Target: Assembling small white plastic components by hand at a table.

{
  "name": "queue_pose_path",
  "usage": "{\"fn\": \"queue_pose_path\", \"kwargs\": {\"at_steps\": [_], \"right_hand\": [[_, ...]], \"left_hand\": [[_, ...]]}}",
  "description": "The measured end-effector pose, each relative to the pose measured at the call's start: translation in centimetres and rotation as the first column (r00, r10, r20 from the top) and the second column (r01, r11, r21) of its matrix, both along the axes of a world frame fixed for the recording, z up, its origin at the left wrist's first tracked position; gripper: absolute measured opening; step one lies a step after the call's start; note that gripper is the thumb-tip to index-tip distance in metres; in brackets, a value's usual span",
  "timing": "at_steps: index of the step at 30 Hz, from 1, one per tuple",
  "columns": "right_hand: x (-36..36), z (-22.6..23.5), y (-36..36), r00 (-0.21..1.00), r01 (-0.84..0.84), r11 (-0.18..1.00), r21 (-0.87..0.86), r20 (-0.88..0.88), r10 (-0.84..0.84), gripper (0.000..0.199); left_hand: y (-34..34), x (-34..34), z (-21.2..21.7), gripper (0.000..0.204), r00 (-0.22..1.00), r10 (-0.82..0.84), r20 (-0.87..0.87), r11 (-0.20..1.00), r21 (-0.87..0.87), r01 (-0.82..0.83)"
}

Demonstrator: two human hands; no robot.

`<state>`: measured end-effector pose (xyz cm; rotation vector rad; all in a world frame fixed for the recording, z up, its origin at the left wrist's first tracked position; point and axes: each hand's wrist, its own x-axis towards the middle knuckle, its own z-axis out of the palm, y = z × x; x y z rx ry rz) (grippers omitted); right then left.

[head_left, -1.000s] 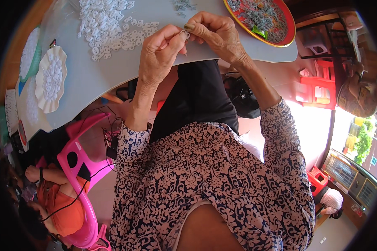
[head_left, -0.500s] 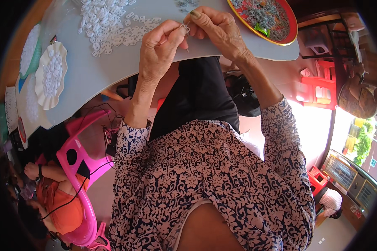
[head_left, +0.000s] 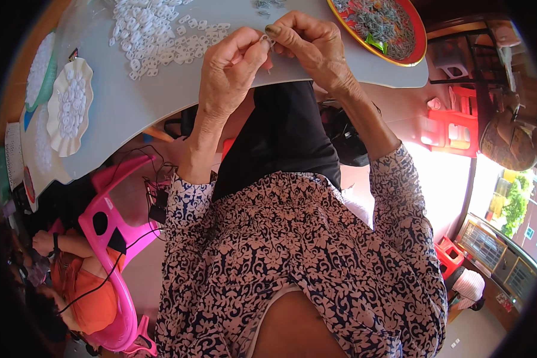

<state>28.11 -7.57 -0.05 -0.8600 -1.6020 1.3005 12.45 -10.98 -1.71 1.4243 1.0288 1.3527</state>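
Over the near edge of the table, my left hand [head_left: 230,71] pinches a small white plastic piece [head_left: 271,40] between thumb and forefinger. My right hand [head_left: 316,51] meets it from the other side, its thumb and fingers closed together. What lies between the right fingertips is hidden. Left of my hands, a heap of small white plastic pieces [head_left: 140,30] spreads across the table. To the right is a red round tray [head_left: 419,37] with a gold rim, holding many tiny grey pieces [head_left: 373,21] and a green scrap [head_left: 376,43].
A wavy-rimmed cream dish [head_left: 55,128] of white pieces stands on the grey table [head_left: 131,107] at left, beside a green container [head_left: 46,89]. Pink chair [head_left: 104,218] and a seated person in orange [head_left: 92,298] are lower left. Red stools [head_left: 453,128] stand at right.
My hands stay together at the white piece; the fingers have shifted only slightly, with the right hand a touch lower. Otherwise the view has moved a little.
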Motion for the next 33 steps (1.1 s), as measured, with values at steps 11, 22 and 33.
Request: {"fn": "queue_pose_path", "kwargs": {"at_steps": [11,22,33], "right_hand": [[0.4,1.0,0.2,0.994,-0.034,0.999,-0.036,0.105,0.038,0.024],[0.6,0.2,0.1,0.998,-0.049,0.998,-0.024,0.046,0.05,0.022],[-0.2,0.6,-0.4,0.998,0.026,1.0,0.002,0.062,-0.027,0.015]], "left_hand": [[-0.2,-0.3,0.1,0.014,0.999,-0.002,-0.04,1.0,-0.013,0.001],[-0.1,-0.2,0.3,0.012,0.998,-0.043,-0.04,0.999,0.027,0.044],[-0.5,0.2,0.5,0.011,0.998,0.02,0.063,1.0,-0.021,-0.018]]}}
